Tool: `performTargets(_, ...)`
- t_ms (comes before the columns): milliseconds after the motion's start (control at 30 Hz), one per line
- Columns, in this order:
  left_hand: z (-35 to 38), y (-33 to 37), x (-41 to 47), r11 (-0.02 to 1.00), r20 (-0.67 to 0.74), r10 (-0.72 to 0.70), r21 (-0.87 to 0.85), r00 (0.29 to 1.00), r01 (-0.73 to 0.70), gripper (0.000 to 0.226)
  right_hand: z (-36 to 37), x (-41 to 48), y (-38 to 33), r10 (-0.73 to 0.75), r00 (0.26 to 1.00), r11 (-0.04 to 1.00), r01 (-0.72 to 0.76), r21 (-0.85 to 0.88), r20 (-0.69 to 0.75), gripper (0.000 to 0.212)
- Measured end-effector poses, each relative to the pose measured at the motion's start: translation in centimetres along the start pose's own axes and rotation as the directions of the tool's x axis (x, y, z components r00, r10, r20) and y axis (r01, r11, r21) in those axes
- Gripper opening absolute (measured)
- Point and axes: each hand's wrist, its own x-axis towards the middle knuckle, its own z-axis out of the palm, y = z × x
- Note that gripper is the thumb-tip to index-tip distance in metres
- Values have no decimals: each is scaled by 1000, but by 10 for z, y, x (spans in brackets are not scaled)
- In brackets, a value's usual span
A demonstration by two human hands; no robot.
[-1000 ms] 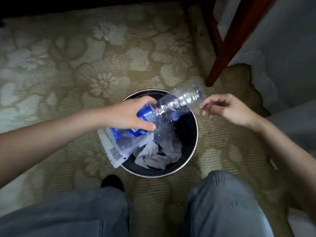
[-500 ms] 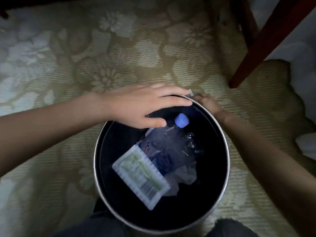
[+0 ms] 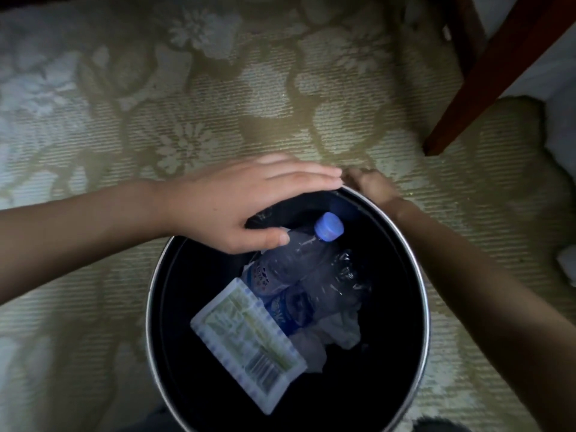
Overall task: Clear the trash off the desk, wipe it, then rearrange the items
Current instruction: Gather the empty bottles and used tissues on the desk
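Since the bottle and wrapper lie in the bin, the trash step seems done. The left hand is held flat, empty; the right hand is at the rim, its grip too blurred to tell. Next, the desk must be wiped.

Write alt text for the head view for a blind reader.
A round black bin on flowered carpet holds a blue-capped bottle, a flat packet and crumpled tissue. The left hand hovers flat over its far rim; the blurred right hand is beside it.
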Motion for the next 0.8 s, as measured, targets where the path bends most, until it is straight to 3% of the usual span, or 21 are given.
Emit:
performTargets(67,0,1,0,1000,1,-12,6,1000,12,65,-9,-5,-1,86,996,994,-84,-70,36,29)
performTargets(200,0,3,1,1000,-5,-3,1,1000,3,64,-16,-30,-3,23,998,998,-20,-59,54,5)
performTargets(267,0,3,1,1000,-3,-9,11,1000,9,64,-26,-41,-1,-2,998,989,10,146,-55,16)
performTargets(367,1,3,0,1000,9,-21,16,1000,21,65,-63,-69,-22,-56,967,832,183,524,-249,29)
performTargets(467,-1,6,-1,999,13,-44,33,999,43,65,-107,-110,-62,-148,901,700,386,601,-407,26)
performTargets(600,-4,13,-1,996,11,-71,50,997,71,62,-147,-166,-112,-450,746,656,649,385,-491,6)
performTargets(700,-2,17,-3,990,8,-89,108,996,87,61,-147,-185,-129,-775,583,601,799,0,-243,10)
performTargets(800,-4,24,-15,973,14,-169,162,986,164,59,-135,-194,-135,-848,527,510,841,-182,60,24)
